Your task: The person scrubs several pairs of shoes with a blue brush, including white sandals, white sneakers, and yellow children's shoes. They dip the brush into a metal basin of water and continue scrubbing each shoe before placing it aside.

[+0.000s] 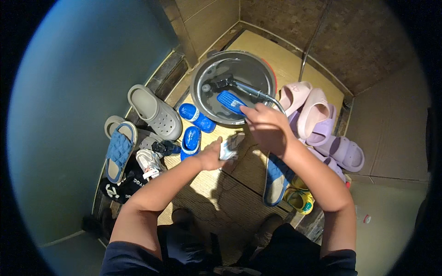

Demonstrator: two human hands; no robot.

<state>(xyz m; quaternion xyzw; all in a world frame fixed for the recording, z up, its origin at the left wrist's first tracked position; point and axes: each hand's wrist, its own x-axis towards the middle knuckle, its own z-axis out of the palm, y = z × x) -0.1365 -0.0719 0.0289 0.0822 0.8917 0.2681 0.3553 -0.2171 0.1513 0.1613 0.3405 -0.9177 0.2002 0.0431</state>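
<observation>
My left hand (210, 154) grips a small white and pale-blue shoe (230, 147) above the floor, just short of a round metal basin. In my right hand (267, 124) is a blue scrubbing brush (230, 101), its dotted head held over the near part of the basin (245, 121). Water stands in the basin, and a shower head (224, 82) lies in it with its metal hose (274, 100) running over the rim. Two small blue clogs (197, 117) rest on the floor left of the basin. My fingers partly hide both held things.
Grey clogs (155, 112), a blue woven slipper (121, 148) and a white sneaker (149, 162) line the left wall. At right are pink slides (312, 112), lilac slides (342, 153), another blue slipper (276, 179) and yellow clogs (299, 200). Tiled walls (386, 134) close in the corner.
</observation>
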